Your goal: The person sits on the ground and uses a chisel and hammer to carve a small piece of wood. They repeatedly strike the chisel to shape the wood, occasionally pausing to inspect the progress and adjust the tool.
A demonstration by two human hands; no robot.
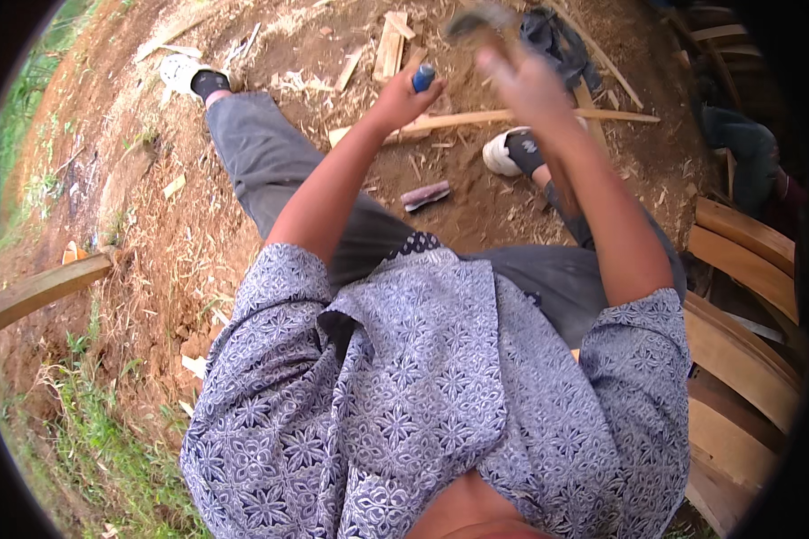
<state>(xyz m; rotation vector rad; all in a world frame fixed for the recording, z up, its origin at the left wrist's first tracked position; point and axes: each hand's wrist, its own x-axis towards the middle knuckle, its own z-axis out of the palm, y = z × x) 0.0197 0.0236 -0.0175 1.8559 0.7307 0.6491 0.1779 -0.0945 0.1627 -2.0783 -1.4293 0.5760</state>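
Blue-handled tool [423, 77]: in the head view, located at upper centre, in the left hand [404, 99]. The handle end projects above the fist; its lower end is hidden. A hammer-like tool [478, 22] is at the right hand [526, 87], its dark head blurred near the upper rim.

Clearance: a gap separates the two hands. A long wooden strip [476, 118] crosses the ground [463, 216] beyond the knees, its right end past the right shoe [501, 156]. A pinkish block [425, 195] lies between the legs. Shaving-strewn earth extends left toward grass [108, 431]; stacked curved boards [737, 350] bound the right side. Dark cloth [557, 45] lies just beyond the right hand. Another person's leg [741, 148] shows at the right rim.

Pose: both forearms extend forward and converge. The left hand is wrapped firmly around the blue handle. The right hand is curled around the hammer-like tool's handle; blur obscures individual fingers.
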